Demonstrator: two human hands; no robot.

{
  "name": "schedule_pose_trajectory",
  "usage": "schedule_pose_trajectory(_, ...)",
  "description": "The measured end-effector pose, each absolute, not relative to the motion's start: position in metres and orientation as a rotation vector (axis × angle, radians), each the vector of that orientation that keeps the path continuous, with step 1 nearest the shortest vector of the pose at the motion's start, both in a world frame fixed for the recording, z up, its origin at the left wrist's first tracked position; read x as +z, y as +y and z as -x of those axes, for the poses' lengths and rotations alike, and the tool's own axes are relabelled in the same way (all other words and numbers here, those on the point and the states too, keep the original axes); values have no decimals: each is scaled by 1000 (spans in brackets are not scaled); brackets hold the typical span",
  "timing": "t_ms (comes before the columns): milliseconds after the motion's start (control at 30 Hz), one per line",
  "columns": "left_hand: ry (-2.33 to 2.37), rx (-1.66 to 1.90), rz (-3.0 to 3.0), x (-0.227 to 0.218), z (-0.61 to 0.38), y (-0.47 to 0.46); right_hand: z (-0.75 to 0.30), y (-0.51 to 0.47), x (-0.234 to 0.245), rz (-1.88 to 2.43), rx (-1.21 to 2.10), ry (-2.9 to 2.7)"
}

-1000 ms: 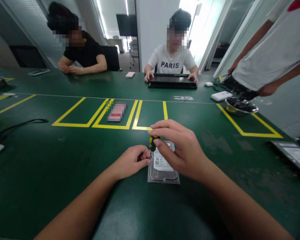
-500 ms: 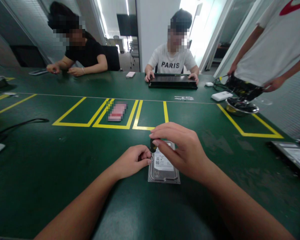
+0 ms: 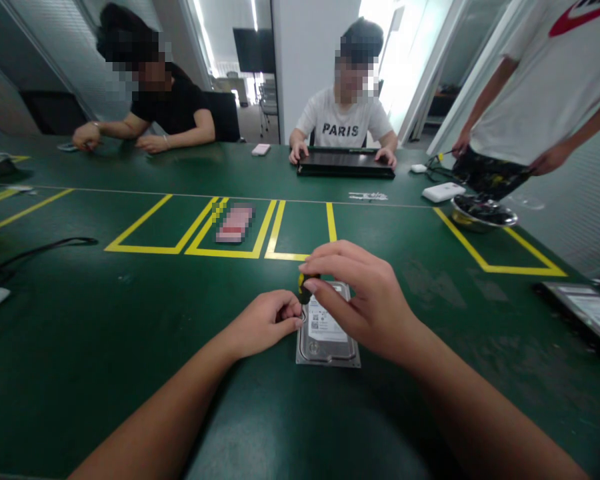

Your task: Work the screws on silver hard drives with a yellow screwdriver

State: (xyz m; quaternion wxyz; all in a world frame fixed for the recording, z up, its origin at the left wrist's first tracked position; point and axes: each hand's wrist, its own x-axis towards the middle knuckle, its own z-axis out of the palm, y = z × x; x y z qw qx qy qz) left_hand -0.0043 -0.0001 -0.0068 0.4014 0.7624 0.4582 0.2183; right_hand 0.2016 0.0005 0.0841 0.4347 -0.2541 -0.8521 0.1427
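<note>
In the head view a silver hard drive (image 3: 333,351) with a white label lies flat on the green table. Over its left edge stands a short black and yellow screwdriver (image 3: 303,291), roughly upright, its handle held between the thumb and fingers of my right hand (image 3: 365,293). That hand also covers the drive's upper right part. My left hand (image 3: 267,323) is closed, fingers curled and fingertips at the drive's left edge beside the screwdriver's lower end. What those fingers pinch is hidden, and so is the screwdriver's tip.
Yellow tape marks frames on the table; a pink phone-like object (image 3: 235,223) lies in one. A metal bowl (image 3: 484,213) of dark items is at right, near another drive-like unit (image 3: 587,313). Black cables (image 3: 45,247) lie left. Three people are across the table, one holding a black panel (image 3: 347,163).
The screwdriver handle has turned in my right fingers, showing more yellow. My left hand and the hard drive stay put. The person at far left has moved a hand further left.
</note>
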Motion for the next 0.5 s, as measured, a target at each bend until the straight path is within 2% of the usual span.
schedule_pose_trajectory(500,1161,540,-1904,-5,4,0,-201,-1,85,618,351,-2132)
